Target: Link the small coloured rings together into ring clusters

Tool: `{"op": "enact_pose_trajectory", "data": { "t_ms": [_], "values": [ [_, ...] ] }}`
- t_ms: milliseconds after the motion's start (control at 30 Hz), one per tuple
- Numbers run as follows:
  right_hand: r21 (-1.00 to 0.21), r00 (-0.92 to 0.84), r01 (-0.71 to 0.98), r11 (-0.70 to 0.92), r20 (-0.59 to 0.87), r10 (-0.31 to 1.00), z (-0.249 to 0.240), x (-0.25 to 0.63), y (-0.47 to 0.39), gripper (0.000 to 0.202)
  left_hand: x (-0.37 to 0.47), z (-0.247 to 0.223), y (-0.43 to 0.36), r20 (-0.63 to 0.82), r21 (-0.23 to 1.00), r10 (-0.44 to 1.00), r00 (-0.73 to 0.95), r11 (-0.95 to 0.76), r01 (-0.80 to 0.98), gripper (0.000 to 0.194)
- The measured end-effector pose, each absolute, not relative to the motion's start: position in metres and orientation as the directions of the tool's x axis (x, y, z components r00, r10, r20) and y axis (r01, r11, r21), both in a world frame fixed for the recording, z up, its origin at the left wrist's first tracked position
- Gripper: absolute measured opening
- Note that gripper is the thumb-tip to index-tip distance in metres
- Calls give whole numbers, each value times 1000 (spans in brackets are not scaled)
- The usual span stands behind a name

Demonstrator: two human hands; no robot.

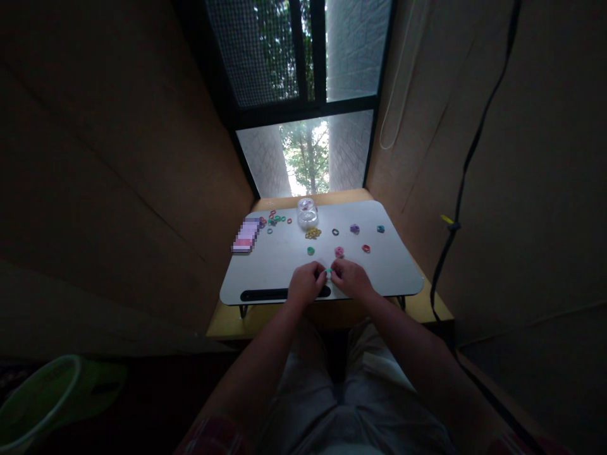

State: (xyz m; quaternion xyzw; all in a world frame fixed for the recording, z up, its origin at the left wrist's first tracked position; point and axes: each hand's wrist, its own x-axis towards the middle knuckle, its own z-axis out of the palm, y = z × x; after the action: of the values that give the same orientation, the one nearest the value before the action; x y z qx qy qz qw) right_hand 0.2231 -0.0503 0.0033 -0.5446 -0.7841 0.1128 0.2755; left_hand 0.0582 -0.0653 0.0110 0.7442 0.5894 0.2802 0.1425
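My left hand [307, 280] and my right hand [349, 277] meet over the front of the white lap table [265, 268]. Between their pinched fingertips is a small green hair tie [328, 272], gripped from both sides. Just beyond the fingers lie a green bunch of hair ties [310, 251], a pink bunch [339, 251] and a red bunch [366, 248]. Farther back are a yellow pile [313, 233], a dark ring [336, 232], a purple bunch [355, 229] and a blue bunch [380, 229].
A clear jar [308, 215] stands at the table's back, with loose mixed hair ties [275, 220] to its left. A phone [246, 235] lies at the left edge. A black slot [265, 295] runs along the front. A dark cable [467, 164] hangs at right; a green basket [52, 404] sits lower left.
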Motion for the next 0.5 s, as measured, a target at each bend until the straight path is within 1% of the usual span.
{"op": "enact_pose_trajectory", "data": {
  "t_ms": [167, 500],
  "values": [
    [-482, -242, 799, 360, 291, 926, 5, 222, -51, 8, 59, 13, -66, 249, 539, 959, 135, -253, 804, 11],
    [-504, -238, 773, 386, 333, 912, 2, 224, -51, 11, 59, 12, -67, 254, 530, 959, 128, -249, 811, 12]
  ]
}}
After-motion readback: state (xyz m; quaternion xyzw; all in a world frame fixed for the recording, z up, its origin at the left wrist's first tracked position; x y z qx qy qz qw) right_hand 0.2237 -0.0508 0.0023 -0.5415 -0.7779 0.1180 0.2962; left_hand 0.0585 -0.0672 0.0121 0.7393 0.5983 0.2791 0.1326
